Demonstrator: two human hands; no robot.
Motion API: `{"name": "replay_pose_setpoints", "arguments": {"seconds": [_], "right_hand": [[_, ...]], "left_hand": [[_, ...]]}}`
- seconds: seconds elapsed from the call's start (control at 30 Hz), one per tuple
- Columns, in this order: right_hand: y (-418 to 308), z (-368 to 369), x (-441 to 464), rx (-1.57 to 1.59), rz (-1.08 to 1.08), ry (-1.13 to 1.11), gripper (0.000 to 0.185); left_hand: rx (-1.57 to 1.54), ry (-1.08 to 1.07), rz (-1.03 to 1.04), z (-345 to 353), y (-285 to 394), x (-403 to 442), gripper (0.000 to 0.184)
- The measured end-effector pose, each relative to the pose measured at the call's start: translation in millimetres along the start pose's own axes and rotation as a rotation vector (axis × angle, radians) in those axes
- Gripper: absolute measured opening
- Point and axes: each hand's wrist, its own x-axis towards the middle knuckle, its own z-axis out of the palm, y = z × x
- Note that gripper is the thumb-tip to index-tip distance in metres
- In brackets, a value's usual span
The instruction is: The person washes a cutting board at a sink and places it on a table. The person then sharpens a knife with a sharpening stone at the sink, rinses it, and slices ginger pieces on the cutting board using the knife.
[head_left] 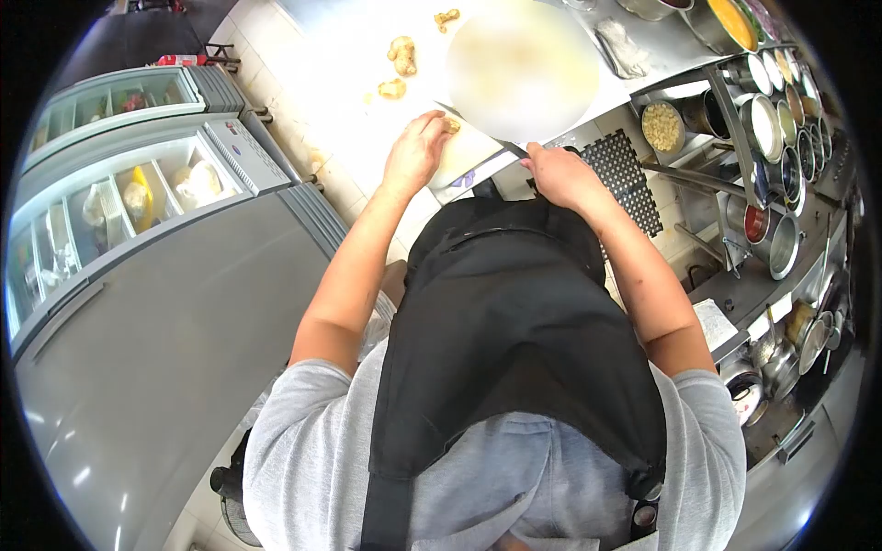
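Observation:
My left hand (pixel 418 152) rests over a pale cutting board (pixel 470 152), its fingertips closed on a small yellow-brown piece of ginger (pixel 452 126). My right hand (pixel 562 174) is curled at the board's right end, near the table edge. What it grips is hidden under the fingers; a narrow light strip beside it could be a blade or the edge, I cannot tell which. Beyond my left hand lie knobbly pieces of ginger: a large one (pixel 402 56), a smaller one (pixel 392 89) and another farther back (pixel 446 18).
A blurred round patch (pixel 522 72) covers part of the white worktop. A crumpled clear bag (pixel 622 49) and a pot of orange liquid (pixel 732 20) sit at the right. Glass-topped freezers (pixel 138 197) stand left. Shelves with a pan of pale cubes (pixel 662 127) run along the right.

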Motion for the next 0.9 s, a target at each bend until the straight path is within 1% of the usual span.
{"name": "replay_pose_setpoints", "arguments": {"seconds": [0.03,0.07,0.1,0.13,0.2,0.3,0.37,0.57,0.63,0.7,0.73,0.8,0.87,0.9], "right_hand": [[-2.0,-1.8,-4.5,-0.006,0.012,0.024,0.029],[-5.7,-2.3,-10.7,0.001,0.012,0.081,0.025],[-9.7,-2.8,-15.9,0.0,0.01,0.08,0.025],[-13.4,-3.2,-20.9,-0.032,0.037,0.079,0.024],[-20.3,-2.4,-31.3,-0.066,0.062,0.078,0.024],[-27.2,0.8,-45.5,-0.097,0.056,0.122,0.027],[-29.8,2.3,-51.5,-0.14,0.031,0.181,0.024],[-39.0,-1.9,-68.2,-0.17,0.064,0.157,0.017],[-39.9,1.9,-62.9,-0.153,0.086,0.139,0.017],[-33.7,18.1,-46.9,-0.137,0.103,0.122,0.017],[-22.9,37.9,-30.6,-0.084,0.065,0.147,0.017],[-14.9,41.1,-13.7,-0.038,0.028,0.182,0.016],[-19.4,32.6,-3.7,-0.028,0.083,0.055,0.026],[-19.1,30.1,-6.1,-0.023,0.084,0.056,0.026]], "left_hand": [[0.001,0.001,0.0,2.8,1.4,1.4,0.024],[-0.035,-0.018,-0.125,5.6,3.1,1.2,0.025],[-0.071,-0.034,-0.251,8.1,4.4,1.1,0.026],[-0.07,-0.033,-0.253,9.4,7.3,2.1,0.026],[-0.123,0.085,-0.262,10.6,12.0,3.4,0.027],[-0.208,0.084,-0.285,6.7,16.5,5.1,0.026],[-0.214,0.088,-0.301,9.5,16.4,4.1,0.024],[-0.215,0.149,-0.298,15.8,14.0,0.2,0.019],[-0.222,0.172,-0.285,17.5,14.7,-1.3,0.019],[-0.229,0.151,-0.32,15.2,17.2,-1.3,0.022],[-0.229,0.152,-0.322,14.8,16.6,-3.4,0.022],[-0.204,0.145,-0.299,14.8,15.3,-1.1,0.021],[-0.224,0.153,-0.313,12.0,16.3,2.1,0.021],[-0.246,0.144,-0.336,10.0,17.2,-0.2,0.021]]}}
